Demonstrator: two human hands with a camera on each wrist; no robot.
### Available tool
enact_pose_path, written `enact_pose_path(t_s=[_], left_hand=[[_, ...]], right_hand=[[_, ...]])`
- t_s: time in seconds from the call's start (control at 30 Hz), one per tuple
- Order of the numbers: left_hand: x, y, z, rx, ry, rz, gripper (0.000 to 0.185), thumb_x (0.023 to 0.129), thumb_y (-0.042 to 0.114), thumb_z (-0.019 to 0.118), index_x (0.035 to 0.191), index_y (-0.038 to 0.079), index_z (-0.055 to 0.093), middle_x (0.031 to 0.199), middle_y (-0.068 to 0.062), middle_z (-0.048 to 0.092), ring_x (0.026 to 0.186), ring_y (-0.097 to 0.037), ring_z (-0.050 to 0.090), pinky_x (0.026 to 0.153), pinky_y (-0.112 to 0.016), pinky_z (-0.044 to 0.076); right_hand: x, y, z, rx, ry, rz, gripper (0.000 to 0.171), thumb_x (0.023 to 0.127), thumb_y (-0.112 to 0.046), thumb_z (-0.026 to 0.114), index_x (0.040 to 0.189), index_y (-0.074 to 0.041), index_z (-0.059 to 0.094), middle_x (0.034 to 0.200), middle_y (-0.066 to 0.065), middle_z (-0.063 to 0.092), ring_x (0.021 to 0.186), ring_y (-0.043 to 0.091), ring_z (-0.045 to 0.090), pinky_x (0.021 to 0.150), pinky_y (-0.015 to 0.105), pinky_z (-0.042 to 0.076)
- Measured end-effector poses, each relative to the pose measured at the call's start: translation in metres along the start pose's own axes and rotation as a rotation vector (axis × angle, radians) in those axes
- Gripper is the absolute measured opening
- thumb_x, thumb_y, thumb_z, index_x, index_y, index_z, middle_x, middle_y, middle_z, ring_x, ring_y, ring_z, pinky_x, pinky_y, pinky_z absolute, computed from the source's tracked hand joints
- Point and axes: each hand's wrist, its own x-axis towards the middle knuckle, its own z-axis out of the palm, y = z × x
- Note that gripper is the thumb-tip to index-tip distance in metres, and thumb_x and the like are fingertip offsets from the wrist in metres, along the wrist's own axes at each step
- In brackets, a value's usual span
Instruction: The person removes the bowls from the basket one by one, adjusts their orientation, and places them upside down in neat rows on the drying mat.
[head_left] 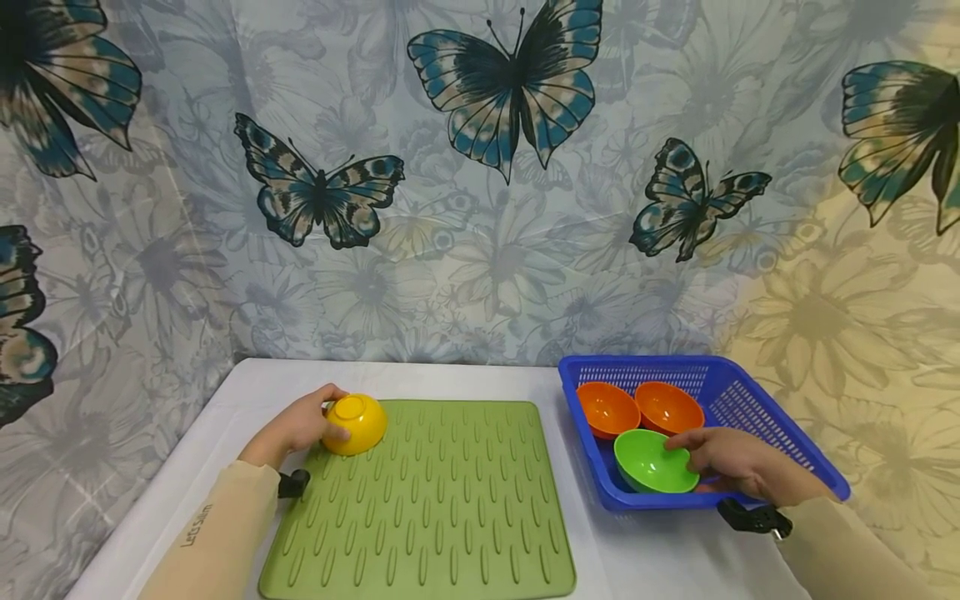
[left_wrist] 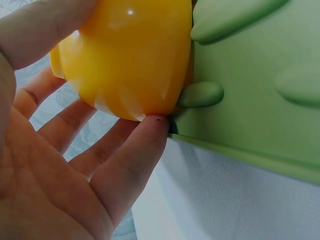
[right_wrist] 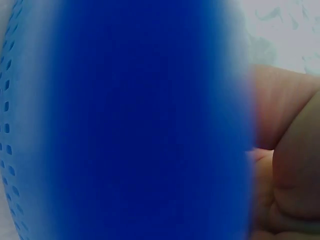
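From the head view, our left hand (head_left: 300,427) grips the yellow bowl (head_left: 356,423), upturned at the green mat (head_left: 420,508) corner; our right hand (head_left: 731,462) pinches the green bowl (head_left: 651,462) in the blue basket (head_left: 757,417). The left wrist view shows fingers (left_wrist: 135,150) curled under the yellow bowl, probably setting it down. The right wrist view is only blur. Next, we judge, lifting needs a firm pinch.

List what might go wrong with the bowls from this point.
The yellow bowl sits upturned at the green mat's corner, held by the left hand; it may slide off onto the table. The right hand grips the green bowl by its rim only, so it may tip against the orange bowls in the blue basket.
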Motion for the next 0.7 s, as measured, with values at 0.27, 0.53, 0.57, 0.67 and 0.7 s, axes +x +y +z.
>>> enact_pose_path(t_s=[0.27, 0.53, 0.57, 0.67, 0.7], left_hand=[[0.001, 0.000, 0.000, 0.009, 0.004, -0.007, 0.063, 0.079, 0.014, 0.085, 0.133, 0.008, 0.053, 0.139, -0.021, 0.050, 0.120, -0.040, 0.050, 0.096, -0.057, 0.042], [0.003, -0.002, 0.001, 0.003, 0.001, -0.009, 0.064, 0.078, 0.015, 0.086, 0.132, 0.008, 0.053, 0.140, -0.021, 0.050, 0.120, -0.040, 0.051, 0.096, -0.057, 0.042], [0.003, -0.002, 0.001, 0.004, 0.003, -0.008, 0.064, 0.077, 0.015, 0.086, 0.132, 0.008, 0.053, 0.140, -0.021, 0.050, 0.120, -0.040, 0.051, 0.096, -0.057, 0.042], [0.003, -0.003, 0.001, 0.009, 0.010, -0.007, 0.065, 0.077, 0.015, 0.086, 0.132, 0.007, 0.053, 0.139, -0.021, 0.051, 0.120, -0.040, 0.051, 0.097, -0.057, 0.042], [0.003, -0.003, 0.001, 0.012, 0.011, -0.006, 0.065, 0.077, 0.016, 0.087, 0.132, 0.007, 0.053, 0.139, -0.021, 0.051, 0.120, -0.040, 0.051, 0.097, -0.058, 0.042]], right_hand=[[-0.003, 0.003, -0.003, 0.018, -0.024, -0.033, 0.050, 0.081, 0.009, 0.056, 0.131, 0.007, 0.058, 0.122, 0.023, 0.052, 0.089, 0.033, 0.057, 0.076, 0.045, 0.056], [-0.011, 0.006, -0.013, 0.112, -0.086, -0.135, 0.052, 0.087, 0.002, 0.057, 0.138, 0.008, 0.052, 0.126, 0.018, 0.050, 0.093, 0.031, 0.059, 0.080, 0.047, 0.055], [-0.012, 0.006, -0.014, 0.122, -0.097, -0.146, 0.052, 0.088, 0.002, 0.057, 0.139, 0.008, 0.051, 0.126, 0.017, 0.051, 0.093, 0.031, 0.059, 0.081, 0.047, 0.055], [-0.015, 0.006, -0.018, 0.158, -0.118, -0.171, 0.051, 0.090, 0.001, 0.058, 0.140, 0.007, 0.051, 0.124, 0.014, 0.052, 0.093, 0.030, 0.060, 0.081, 0.046, 0.055], [-0.016, 0.006, -0.018, 0.172, -0.125, -0.177, 0.051, 0.090, 0.001, 0.058, 0.140, 0.006, 0.051, 0.123, 0.012, 0.052, 0.093, 0.030, 0.060, 0.081, 0.046, 0.056]])
